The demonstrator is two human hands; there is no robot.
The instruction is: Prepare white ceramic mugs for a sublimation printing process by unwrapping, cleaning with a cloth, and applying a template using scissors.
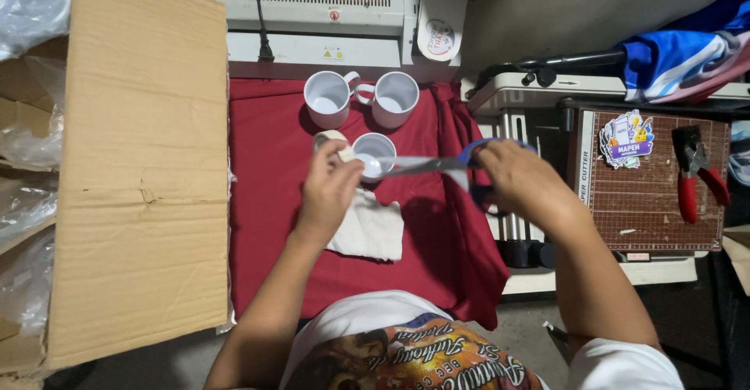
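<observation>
A small roll of pale tape (331, 138) is pinched in the fingers of the left hand (328, 191), above the red cloth (273, 202). Blue-handled steel scissors (437, 163) are gripped in the closed right hand (519, 179); their long axis lies horizontal, blade tips pointed left toward the roll, beside a white ceramic mug (373, 154).

The right hand (522, 177) holds blue scissors (437, 163) over the red cloth (422, 241), and the left hand (330, 187) pinches a tape roll (331, 141) beside three white mugs (373, 155)
</observation>
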